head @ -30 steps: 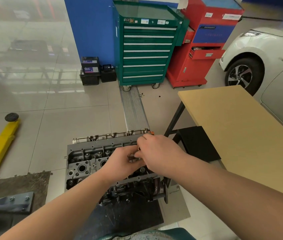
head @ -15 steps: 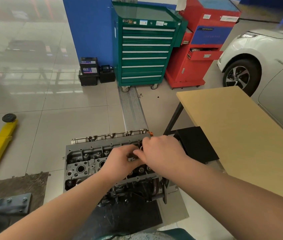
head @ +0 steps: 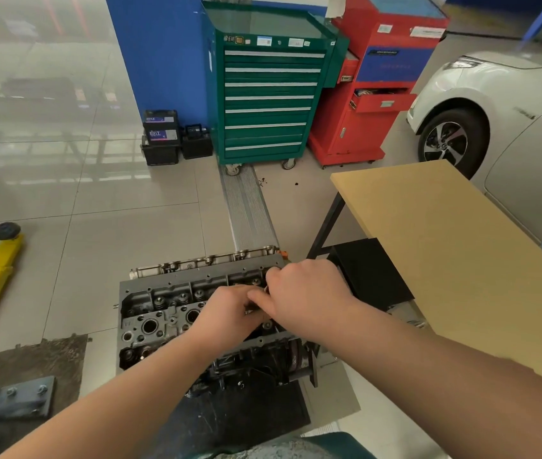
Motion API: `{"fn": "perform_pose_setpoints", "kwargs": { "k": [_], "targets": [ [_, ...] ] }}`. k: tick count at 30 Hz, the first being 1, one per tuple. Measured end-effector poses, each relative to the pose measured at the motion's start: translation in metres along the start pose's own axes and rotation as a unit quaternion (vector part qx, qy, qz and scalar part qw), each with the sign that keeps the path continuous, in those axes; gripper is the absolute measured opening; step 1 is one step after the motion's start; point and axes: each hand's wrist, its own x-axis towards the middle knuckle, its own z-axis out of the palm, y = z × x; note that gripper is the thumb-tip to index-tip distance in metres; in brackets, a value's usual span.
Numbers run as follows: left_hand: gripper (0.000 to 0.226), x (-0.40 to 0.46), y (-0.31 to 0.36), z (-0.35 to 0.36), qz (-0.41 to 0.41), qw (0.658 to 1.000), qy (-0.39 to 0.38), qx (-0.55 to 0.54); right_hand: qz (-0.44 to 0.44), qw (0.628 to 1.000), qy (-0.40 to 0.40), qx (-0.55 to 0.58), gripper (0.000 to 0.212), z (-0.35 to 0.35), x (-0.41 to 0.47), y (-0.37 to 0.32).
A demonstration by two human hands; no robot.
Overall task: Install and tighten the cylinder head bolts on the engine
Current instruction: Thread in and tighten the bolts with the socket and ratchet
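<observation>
While your left hand (head: 230, 309) and right hand (head: 302, 293) meet over the dark grey cast cylinder head (head: 163, 313), fingers curled together, whatever they pinch is hidden. Right of them stands a tan wooden table (head: 455, 253); beyond, a green drawer cabinet (head: 266, 94).

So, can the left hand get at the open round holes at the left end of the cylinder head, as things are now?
Probably yes. The left hand is over the cylinder head, and the round holes lie uncovered just to its left, with nothing between. The right hand is further right.
</observation>
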Motion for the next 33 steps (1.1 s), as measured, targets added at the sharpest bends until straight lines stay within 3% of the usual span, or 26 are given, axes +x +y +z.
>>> {"fn": "perform_pose_setpoints", "kwargs": {
  "k": [4,6,8,12,16,19,22,26,29,33],
  "targets": [
    [0.013,0.007,-0.01,-0.008,-0.024,0.997,-0.067,-0.024,-0.093,0.988,-0.063,0.108,0.034,-0.011,-0.001,0.011],
    [0.025,0.009,-0.007,-0.015,0.002,0.993,-0.116,-0.035,-0.106,0.99,-0.06,0.075,0.026,-0.014,-0.002,0.01],
    [0.024,0.009,-0.001,-0.016,0.006,0.993,-0.104,-0.046,-0.083,0.996,-0.025,0.026,0.021,-0.01,-0.001,0.005],
    [0.009,0.007,-0.001,-0.015,0.008,1.0,-0.024,-0.001,-0.009,0.999,0.011,-0.035,0.042,-0.008,0.003,-0.002],
    [0.006,0.016,-0.004,-0.021,0.022,0.993,-0.088,0.071,-0.083,0.995,-0.012,0.057,0.034,-0.004,0.003,0.008],
    [0.009,0.02,-0.002,-0.024,0.026,0.988,-0.145,0.054,-0.109,0.991,-0.041,0.063,0.025,-0.007,0.002,0.013],
    [0.021,0.016,0.004,-0.021,0.015,0.993,-0.116,-0.02,-0.047,0.999,-0.015,0.006,0.029,0.001,0.001,0.007],
    [0.018,0.009,0.002,-0.007,-0.002,0.999,-0.044,0.02,-0.009,1.0,0.008,-0.024,0.048,0.004,0.001,0.005],
    [0.01,0.012,-0.005,-0.012,-0.014,0.998,-0.063,0.008,-0.063,0.994,-0.044,0.073,0.04,-0.003,0.001,0.014],
    [0.015,0.015,-0.007,-0.02,0.003,0.991,-0.135,-0.015,-0.105,0.992,-0.052,0.038,0.029,-0.009,0.005,0.01]
  ]
}}
